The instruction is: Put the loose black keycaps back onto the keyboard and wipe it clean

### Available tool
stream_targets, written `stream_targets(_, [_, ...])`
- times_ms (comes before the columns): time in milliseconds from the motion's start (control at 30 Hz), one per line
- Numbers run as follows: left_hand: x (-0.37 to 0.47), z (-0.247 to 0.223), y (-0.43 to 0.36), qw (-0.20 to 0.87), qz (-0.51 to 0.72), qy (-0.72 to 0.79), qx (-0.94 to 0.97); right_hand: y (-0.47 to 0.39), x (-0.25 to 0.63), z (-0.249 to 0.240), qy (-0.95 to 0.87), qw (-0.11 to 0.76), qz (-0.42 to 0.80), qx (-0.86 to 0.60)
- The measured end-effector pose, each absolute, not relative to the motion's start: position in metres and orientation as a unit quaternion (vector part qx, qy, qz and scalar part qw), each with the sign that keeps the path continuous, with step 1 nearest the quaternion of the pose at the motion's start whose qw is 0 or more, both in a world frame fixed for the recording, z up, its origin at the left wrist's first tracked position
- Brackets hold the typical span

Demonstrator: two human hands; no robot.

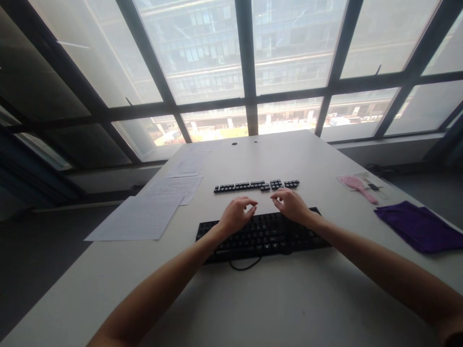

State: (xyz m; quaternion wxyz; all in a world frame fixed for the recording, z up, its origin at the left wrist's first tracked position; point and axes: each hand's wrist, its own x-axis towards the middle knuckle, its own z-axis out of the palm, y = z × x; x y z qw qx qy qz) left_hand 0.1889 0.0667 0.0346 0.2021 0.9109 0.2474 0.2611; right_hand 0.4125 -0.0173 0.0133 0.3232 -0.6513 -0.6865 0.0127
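A pale bench [282,164] ran towards tall, dark-framed windows [213,48], bright daylight beyond them. Papers [141,219] lay along its left side, their print too faint to read; a pink brush [356,184] and a folded purple cloth [421,225] lay on the right. The black keyboard [260,241] lay on the bench beneath both hands, its cable [246,268] looped at the near edge, with rows of black keycaps [253,185] beyond it. The left hand [237,214] and right hand [292,206] hovered with fingers curled towards thumbs; whether they gripped anything I couldn't tell.
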Motion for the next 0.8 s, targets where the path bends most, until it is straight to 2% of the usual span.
stream_targets(200, [0.247, 0.028, 0.125, 0.103, 0.221, 0.281, 0.928, 0.039, 0.44, 0.008, -0.697, 0.195, -0.043, -0.689])
stream_targets(500, [0.273, 0.001, 0.135, 0.081, 0.194, 0.299, 0.931, 0.057, 0.44, 0.0, -0.738, 0.167, -0.048, -0.652])
stream_targets(800, [0.27, 0.011, 0.128, 0.132, 0.199, 0.319, 0.917, 0.056, 0.439, 0.003, -0.755, 0.184, -0.023, -0.629])
